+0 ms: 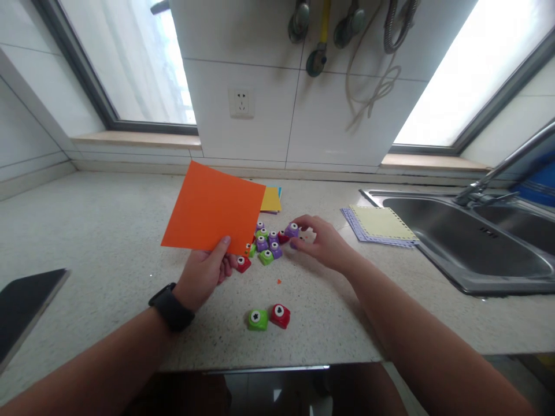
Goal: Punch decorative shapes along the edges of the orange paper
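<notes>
My left hand (206, 271) holds an orange sheet of paper (217, 211) by its lower edge, thumb on top; small holes show near the sheet's lower right corner. The fingers of my right hand (318, 240) are round a purple craft punch (292, 230) at the right end of a cluster of punches. Several purple, green and red punches, among them a green punch (266, 257) and a red punch (243, 264), lie beside the sheet, some partly hidden by it. Nearer the counter's front edge sit another green punch (258, 319) and another red punch (280, 315).
Yellow paper (271, 200) lies behind the orange sheet. Pale yellow and purple sheets with punched edges (381, 224) rest beside the metal sink (433, 248). A dark flat object (28, 306) is at the left. An orange scrap (279, 281) lies on the counter (108, 214).
</notes>
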A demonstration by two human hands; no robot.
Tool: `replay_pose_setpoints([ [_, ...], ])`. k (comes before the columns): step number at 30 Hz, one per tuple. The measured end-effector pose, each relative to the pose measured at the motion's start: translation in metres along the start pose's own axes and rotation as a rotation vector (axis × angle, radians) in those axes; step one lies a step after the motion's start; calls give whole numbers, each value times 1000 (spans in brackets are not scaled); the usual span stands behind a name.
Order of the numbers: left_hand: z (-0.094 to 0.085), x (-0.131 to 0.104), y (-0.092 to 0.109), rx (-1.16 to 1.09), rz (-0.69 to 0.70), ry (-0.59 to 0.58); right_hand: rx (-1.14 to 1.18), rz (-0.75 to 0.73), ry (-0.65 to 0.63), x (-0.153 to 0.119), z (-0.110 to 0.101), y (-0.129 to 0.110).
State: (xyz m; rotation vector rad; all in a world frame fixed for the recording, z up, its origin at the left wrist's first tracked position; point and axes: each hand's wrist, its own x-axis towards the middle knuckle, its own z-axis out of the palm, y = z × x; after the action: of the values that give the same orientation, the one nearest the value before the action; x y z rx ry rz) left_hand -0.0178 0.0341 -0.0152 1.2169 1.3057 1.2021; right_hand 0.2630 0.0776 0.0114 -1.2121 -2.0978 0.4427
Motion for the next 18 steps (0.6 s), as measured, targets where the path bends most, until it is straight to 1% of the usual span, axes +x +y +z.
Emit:
replay_pose_setpoints([
  [2,0,-1,1,23,10,-2,375,85,74,1,1,-2],
  [4,2,-3,2,40,24,-6,720,166,113,2,4,-6],
  [5,3,-4,2,45,28,-10,850,198,124,2,7,-10],
  [7,6,-8,2,38,16,-21,1037,262,130,1,10,-17],
  [9,10,-12,3,25,-13,-45,1164,293,128,0,13,-25],
  [12,14,-18,3,34,-26,-75,1277,301,136,-2,14,-32],
  [18,15,-23,4,104,-28,-89,1334,256,123,-7,18,-38],
])
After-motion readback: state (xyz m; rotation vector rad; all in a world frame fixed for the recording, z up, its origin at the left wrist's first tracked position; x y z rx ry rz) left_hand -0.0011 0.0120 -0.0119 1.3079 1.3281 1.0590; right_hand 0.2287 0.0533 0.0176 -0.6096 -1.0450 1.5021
